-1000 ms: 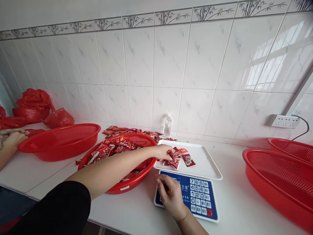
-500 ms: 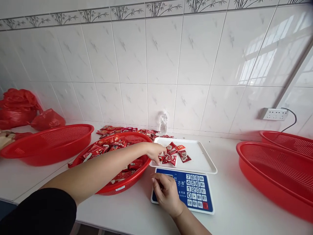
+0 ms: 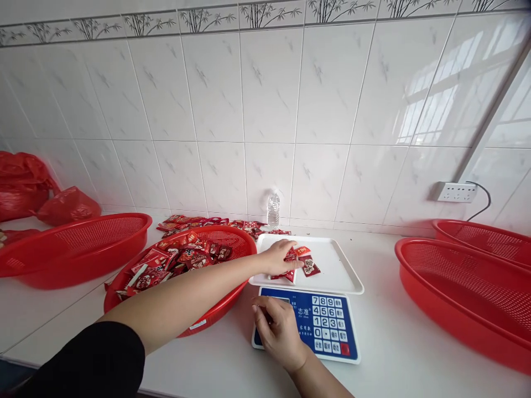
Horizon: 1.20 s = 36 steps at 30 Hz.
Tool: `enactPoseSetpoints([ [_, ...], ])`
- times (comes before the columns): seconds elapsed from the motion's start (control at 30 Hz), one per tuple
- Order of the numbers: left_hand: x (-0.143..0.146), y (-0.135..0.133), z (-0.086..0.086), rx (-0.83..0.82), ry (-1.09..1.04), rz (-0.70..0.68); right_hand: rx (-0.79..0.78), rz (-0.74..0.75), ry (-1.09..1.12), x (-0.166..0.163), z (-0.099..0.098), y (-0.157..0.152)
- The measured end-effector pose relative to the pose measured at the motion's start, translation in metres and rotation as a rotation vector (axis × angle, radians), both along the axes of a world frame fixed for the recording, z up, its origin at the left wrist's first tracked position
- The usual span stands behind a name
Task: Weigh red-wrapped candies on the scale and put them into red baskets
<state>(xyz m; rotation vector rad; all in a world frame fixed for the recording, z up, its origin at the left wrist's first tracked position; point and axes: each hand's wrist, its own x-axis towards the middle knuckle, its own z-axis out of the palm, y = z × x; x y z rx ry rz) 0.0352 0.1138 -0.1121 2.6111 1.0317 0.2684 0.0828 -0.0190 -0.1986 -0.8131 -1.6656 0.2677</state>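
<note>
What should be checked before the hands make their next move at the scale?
1. Left hand on the packets: ok, its fingers lie on them; whether it grips any, cannot tell.
2. Packets inside the tray: ok, none seen over its rim.
3. Right hand on the scale: ok, it rests at the front left corner.
4. Keypad uncovered: ok, all keys show.
5. Display readable: cannot tell, the right hand covers that spot.
6. Left forearm off the basket: cannot tell, it crosses over the rim.
</note>
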Motion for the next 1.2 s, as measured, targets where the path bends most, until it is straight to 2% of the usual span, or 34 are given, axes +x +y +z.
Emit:
enactPoseSetpoints([
  [0.17,0.020,-0.014,-0.011,-0.043,0.143,-0.027,0.010,-0.005,-0.012,-0.001,0.000,0.001],
  [0.37,0.040,-0.003,-0.017,0.044,0.244,-0.024,0.002,0.020,-0.013,-0.002,-0.002,0.002],
  [0.63,0.053,0.015,-0.024,0.293,0.164,0.010,-0.018,0.026,-0.018,-0.003,-0.005,0.003],
  [0.83,0.054,0.023,-0.025,0.431,0.103,-0.025,-0.007,0.015,-0.026,-0.004,-0.004,0.004],
  [0.93,0.053,0.023,-0.022,0.391,0.048,-0.005,-0.013,0.017,-0.016,-0.004,-0.003,0.004],
  [1.07,0.053,0.025,-0.016,0.302,-0.065,0.086,-0.017,0.015,0.004,-0.005,-0.002,0.004],
  [1.2,0.048,0.032,-0.002,0.248,-0.199,0.195,-0.016,0.000,0.001,-0.004,-0.002,0.004],
])
